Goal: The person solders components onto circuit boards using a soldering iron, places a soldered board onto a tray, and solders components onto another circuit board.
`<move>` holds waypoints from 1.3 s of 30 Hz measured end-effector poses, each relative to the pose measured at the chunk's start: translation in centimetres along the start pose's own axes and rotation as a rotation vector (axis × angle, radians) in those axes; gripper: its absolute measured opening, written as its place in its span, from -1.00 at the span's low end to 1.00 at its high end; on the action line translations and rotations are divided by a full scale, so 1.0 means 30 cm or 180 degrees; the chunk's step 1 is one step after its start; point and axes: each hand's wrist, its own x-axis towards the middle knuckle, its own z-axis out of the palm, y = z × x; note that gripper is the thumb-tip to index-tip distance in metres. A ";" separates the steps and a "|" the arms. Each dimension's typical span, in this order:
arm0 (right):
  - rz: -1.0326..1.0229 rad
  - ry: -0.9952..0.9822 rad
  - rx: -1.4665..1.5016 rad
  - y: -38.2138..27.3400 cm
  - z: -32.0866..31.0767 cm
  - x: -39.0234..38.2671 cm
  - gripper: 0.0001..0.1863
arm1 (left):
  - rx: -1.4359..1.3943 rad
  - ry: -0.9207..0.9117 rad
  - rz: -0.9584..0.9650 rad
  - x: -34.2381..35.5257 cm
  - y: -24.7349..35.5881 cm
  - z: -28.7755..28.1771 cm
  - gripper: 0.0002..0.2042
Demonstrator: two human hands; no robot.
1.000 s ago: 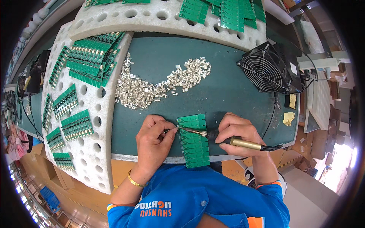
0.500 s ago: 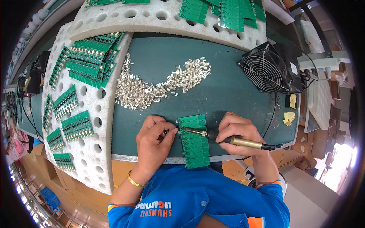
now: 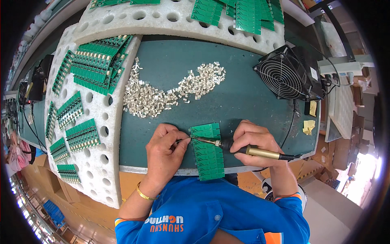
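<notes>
A green circuit board (image 3: 209,156) lies on the bench in front of me, reaching past its near edge. My right hand (image 3: 255,142) grips a soldering iron (image 3: 260,152) with a gold-coloured handle. Its tip meets the upper left edge of the board, close to my left fingertips. My left hand (image 3: 165,148) is closed in a pinch beside that edge. A small dark bit shows between its fingers, but what it is cannot be made out. Beyond the hands is a heap of small white pin connectors (image 3: 146,95).
A white foam slab (image 3: 95,158) with round holes carries populated green boards (image 3: 82,134) on the left. Another foam slab (image 3: 158,25) spans the far side, with more boards (image 3: 248,16) on it. At the right stands a black fan (image 3: 282,73), near yellow sponge pieces (image 3: 308,127).
Hardly anything differs. The iron's tip and my left fingertips have shifted very slightly at the board's edge; the board stays in place.
</notes>
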 end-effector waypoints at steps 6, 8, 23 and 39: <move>-0.0001 0.0012 0.0016 -0.002 0.004 -0.002 -0.79 | -0.0004 0.0000 -0.0016 -0.005 -0.007 -0.001 -0.90; 0.0096 0.0021 0.0063 -0.014 -0.009 -0.013 -0.79 | 0.0016 0.0031 0.0018 -0.007 -0.004 -0.009 -0.90; 0.0243 0.0547 0.0481 0.011 0.025 -0.069 -0.76 | 0.0006 0.0143 0.0124 -0.018 -0.017 -0.017 -0.89; -0.0080 0.1125 -0.1948 0.024 0.278 -0.107 -0.52 | 0.0234 0.0055 -0.0254 -0.082 0.015 -0.001 -0.90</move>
